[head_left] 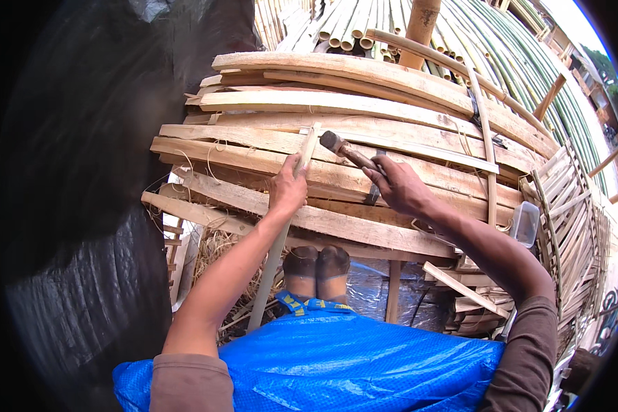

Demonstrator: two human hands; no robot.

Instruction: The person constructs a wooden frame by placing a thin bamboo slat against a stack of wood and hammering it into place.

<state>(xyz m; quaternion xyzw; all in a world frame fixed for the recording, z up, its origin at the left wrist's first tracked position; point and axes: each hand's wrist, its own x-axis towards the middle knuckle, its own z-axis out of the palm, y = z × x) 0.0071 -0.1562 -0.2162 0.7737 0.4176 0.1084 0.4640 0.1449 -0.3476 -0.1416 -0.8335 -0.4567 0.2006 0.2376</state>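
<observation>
My left hand [288,187] is closed round a long, narrow bamboo strip [270,275]. The strip's pale upper end rises past my fingers, and its grey-green lower part runs down beside my knees to the blue sheet [364,350] over my lap. Just to the right, my right hand [397,180] grips a hammer-like tool [353,155] with a brown shaft and a dark, blunt end. That dark end is close to the strip's tip; I cannot tell whether they touch. Both hands are above a stack of rough wooden planks [254,141].
A black plastic sheet [82,206] hangs at the left. Behind the planks lie bamboo poles [487,62], with an upright post [419,31] among them. A clear plastic container [525,223] and bundled bamboo strips [573,240] are at the right. Pale shavings [216,257] lie below the planks.
</observation>
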